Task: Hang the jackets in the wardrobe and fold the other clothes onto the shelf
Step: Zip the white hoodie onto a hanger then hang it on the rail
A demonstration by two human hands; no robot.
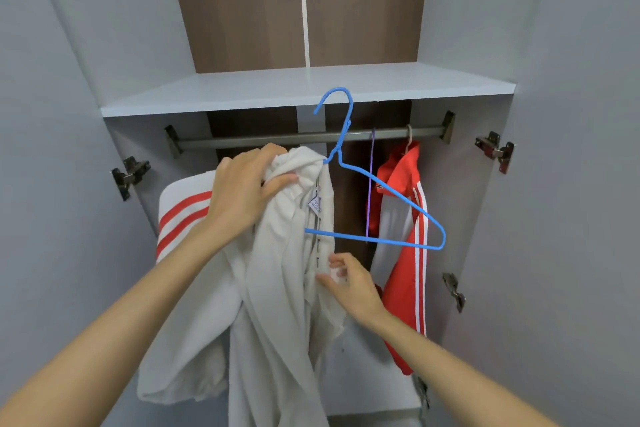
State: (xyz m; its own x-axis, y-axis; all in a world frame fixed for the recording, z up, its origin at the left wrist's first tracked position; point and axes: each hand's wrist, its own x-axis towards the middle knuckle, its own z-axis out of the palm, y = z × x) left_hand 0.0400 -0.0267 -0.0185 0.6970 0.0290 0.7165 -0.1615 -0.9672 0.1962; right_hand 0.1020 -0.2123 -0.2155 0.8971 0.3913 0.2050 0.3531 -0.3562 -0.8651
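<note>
My left hand [242, 191] is clenched round the bunched collar of the white jacket [277, 305], taking its whole weight so the rest hangs straight down below. My right hand [349, 282], lower and to the right of it, pinches the jacket's front edge by the zip, I judge to open that side for the hanger. The blue hanger [391, 198] has one arm buried in the cloth under my left hand. Its other arm juts out bare above my right hand, so only one shoulder looks seated and the jacket is not yet ready to hang.

Beyond my hands runs the rail [259, 139]. Past my right hand, a red and white jacket [405, 288] already hangs from it, with a thin purple hanger [370, 191] just beside that. The blue hook rises above the rail, in front of the shelf [277, 90].
</note>
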